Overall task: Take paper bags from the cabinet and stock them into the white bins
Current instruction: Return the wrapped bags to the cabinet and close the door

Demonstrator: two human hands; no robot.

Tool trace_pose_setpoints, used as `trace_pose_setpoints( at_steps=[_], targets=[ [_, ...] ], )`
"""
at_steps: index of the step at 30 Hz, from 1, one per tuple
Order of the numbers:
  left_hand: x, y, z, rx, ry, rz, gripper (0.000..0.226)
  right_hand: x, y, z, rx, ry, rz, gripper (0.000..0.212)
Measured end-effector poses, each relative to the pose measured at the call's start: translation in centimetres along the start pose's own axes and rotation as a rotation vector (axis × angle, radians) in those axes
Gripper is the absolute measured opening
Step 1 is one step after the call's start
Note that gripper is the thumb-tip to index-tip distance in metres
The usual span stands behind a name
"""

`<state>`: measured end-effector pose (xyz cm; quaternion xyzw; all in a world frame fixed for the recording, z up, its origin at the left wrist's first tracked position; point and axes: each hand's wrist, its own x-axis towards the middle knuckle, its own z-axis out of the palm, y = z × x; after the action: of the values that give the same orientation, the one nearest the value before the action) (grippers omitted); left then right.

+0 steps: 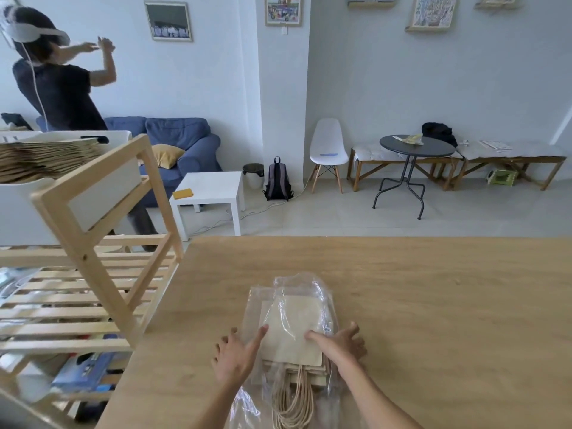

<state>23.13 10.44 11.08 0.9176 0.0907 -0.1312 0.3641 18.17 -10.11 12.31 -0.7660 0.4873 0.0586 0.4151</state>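
Mostly bare wooden table (433, 305), tiled floor (340, 212)

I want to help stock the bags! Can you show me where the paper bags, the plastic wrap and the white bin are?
paper bags (294, 332): head view, on the flat top bag.
plastic wrap (297, 283): head view, on its crinkled far end.
white bin (105, 187): head view, on its side wall.

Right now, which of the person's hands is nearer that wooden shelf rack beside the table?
Left. The left hand rests on the bundle of paper bags on the side toward the wooden rack; the right hand is on the bundle's far side.
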Motion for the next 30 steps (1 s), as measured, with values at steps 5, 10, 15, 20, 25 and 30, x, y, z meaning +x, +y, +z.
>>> trace_pose_setpoints(
  at_steps=[5, 10, 15, 20, 25, 30],
  targets=[
    [-1.5, 1.0, -1.0, -0.116, -0.208, 0.042, 0.090, 0.4, 0.2, 0.8, 0.051, -0.172, 0.017, 0.121],
    [-2.1, 0.1, -0.7, -0.211, -0.254, 0.072, 0.073, 1.0, 0.8, 0.7, 0.162, -0.327, -0.046, 0.093],
    [-3.9, -0.3, -1.7, -0.437, -0.323, 0.029, 0.067, 0.1, 2.4, 1.2, 0.214, -0.353, -0.067, 0.116],
    [-7.6, -1.7, -2.3, -0.473, -0.275, 0.037, 0.029, -3.6, 4.2, 1.0, 0.222, -0.335, -0.068, 0.106],
    [-10.6, -4.4, -3.7, -0.460, -0.343, 0.045, 0.040, -7.7, 6.4, 1.1, 0.216, -0.327, -0.093, 0.108],
    [-13.8, -10.3, -6.0, -0.474, -0.298, -0.040, 0.074, -13.5, 9.0, 3.5, 0.225, -0.352, -0.136, 0.108]
  ],
)
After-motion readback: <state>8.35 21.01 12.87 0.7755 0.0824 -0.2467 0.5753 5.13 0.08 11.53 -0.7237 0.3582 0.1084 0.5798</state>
